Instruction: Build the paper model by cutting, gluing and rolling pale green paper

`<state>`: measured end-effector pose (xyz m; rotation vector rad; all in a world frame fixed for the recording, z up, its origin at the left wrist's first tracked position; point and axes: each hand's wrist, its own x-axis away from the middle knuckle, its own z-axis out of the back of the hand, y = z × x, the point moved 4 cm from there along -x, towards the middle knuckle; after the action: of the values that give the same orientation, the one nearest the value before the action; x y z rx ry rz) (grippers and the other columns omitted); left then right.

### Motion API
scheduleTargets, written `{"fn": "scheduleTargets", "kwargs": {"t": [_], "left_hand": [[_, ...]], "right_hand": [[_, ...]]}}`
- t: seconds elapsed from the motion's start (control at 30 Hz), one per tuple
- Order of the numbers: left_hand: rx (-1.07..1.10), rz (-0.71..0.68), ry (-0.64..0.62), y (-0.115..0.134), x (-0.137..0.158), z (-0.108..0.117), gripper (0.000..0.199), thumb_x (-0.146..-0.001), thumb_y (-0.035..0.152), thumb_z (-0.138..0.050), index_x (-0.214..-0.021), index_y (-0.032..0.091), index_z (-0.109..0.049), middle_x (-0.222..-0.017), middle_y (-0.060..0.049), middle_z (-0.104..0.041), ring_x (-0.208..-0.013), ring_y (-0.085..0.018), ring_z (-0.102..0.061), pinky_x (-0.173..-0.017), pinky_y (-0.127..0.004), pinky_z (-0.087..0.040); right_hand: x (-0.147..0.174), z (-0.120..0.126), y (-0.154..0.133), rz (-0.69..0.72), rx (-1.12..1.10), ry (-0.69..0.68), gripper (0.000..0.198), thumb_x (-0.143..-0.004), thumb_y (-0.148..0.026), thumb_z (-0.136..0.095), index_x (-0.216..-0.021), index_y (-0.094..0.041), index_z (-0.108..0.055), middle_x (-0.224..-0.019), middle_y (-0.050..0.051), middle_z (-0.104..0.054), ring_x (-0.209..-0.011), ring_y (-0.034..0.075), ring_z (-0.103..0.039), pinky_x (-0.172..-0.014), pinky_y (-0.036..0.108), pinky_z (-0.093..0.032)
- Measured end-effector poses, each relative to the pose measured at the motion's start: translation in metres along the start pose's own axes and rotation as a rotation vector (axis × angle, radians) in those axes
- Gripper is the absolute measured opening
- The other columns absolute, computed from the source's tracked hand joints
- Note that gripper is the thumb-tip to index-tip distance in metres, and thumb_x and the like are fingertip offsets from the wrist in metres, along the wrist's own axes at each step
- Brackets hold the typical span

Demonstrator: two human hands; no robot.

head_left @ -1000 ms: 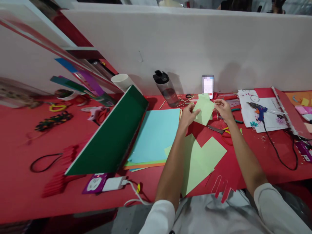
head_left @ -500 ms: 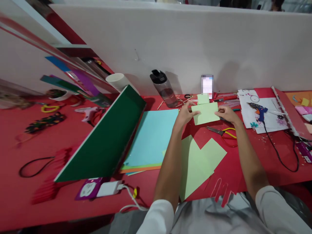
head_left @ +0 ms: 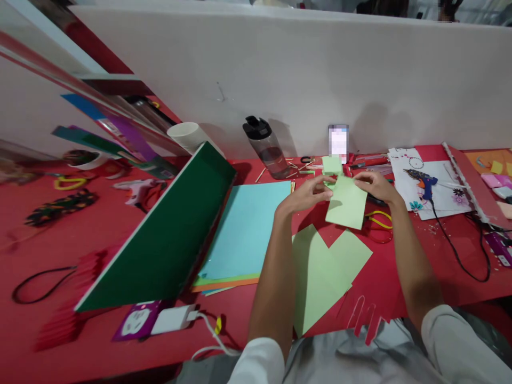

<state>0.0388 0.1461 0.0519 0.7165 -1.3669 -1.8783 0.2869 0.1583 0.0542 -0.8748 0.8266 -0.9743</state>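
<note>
A small light-green paper piece [head_left: 346, 207] is held above the table, tilted with its long side running toward me. My right hand [head_left: 376, 186] pinches it near its upper right corner. Beside its left edge is my left hand [head_left: 307, 195], thumb and fingers apart; whether the fingertips touch the paper is hard to see. Just behind stands a stack of small green paper slips [head_left: 332, 164]. Scissors with yellow and red handles [head_left: 379, 217] lie under the right forearm side, their blades hidden by the paper. Below lies a larger cut light-green sheet [head_left: 316, 277] over red paper [head_left: 376, 272].
On the left, a dark green board [head_left: 164, 229] leans beside blue sheets [head_left: 250, 229]. A water bottle [head_left: 267, 149] and a lit phone [head_left: 338, 143] stand near the wall. At right, a blue glue gun [head_left: 426, 184] trails its cord. A white charger [head_left: 173, 320] lies front left.
The small green paper has turned from lying crosswise to lengthwise and come slightly nearer. My left hand has loosened from its left end, while the right keeps its pinch. The view shifted a little.
</note>
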Motion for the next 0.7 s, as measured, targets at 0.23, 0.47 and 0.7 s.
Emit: {"fn": "scheduleTargets", "kwargs": {"t": [0.23, 0.47, 0.7], "left_hand": [[-0.019, 0.014, 0.068, 0.013, -0.009, -0.013, 0.056, -0.098, 0.073, -0.051, -0.107, 0.023, -0.075, -0.094, -0.008, -0.069, -0.084, -0.023, -0.065, -0.069, -0.035, -0.054], [-0.086, 0.121, 0.085, 0.012, -0.004, -0.015, 0.052, -0.097, 0.069, -0.057, -0.093, 0.022, -0.076, -0.095, -0.008, -0.074, -0.093, -0.028, -0.067, -0.073, -0.035, -0.054], [-0.103, -0.028, -0.072, 0.017, -0.007, -0.02, 0.034, -0.092, 0.054, -0.069, -0.098, 0.021, -0.075, -0.095, -0.007, -0.074, -0.088, -0.024, -0.067, -0.076, -0.034, -0.055]], "right_hand": [[0.001, -0.029, -0.024, 0.12, 0.279, -0.159, 0.015, -0.092, -0.033, -0.071, -0.094, -0.024, -0.082, -0.095, 0.004, -0.082, -0.078, 0.019, -0.069, -0.074, 0.032, -0.046], [0.001, -0.034, -0.041, 0.264, 0.235, -0.012, 0.007, -0.089, -0.027, -0.075, -0.083, -0.023, -0.075, -0.085, 0.001, -0.077, -0.074, 0.017, -0.064, -0.073, 0.031, -0.045], [0.003, -0.03, -0.05, 0.276, 0.195, 0.001, 0.009, -0.088, -0.019, -0.068, -0.082, -0.024, -0.074, -0.089, 0.002, -0.076, -0.083, 0.02, -0.067, -0.078, 0.033, -0.049]]}}
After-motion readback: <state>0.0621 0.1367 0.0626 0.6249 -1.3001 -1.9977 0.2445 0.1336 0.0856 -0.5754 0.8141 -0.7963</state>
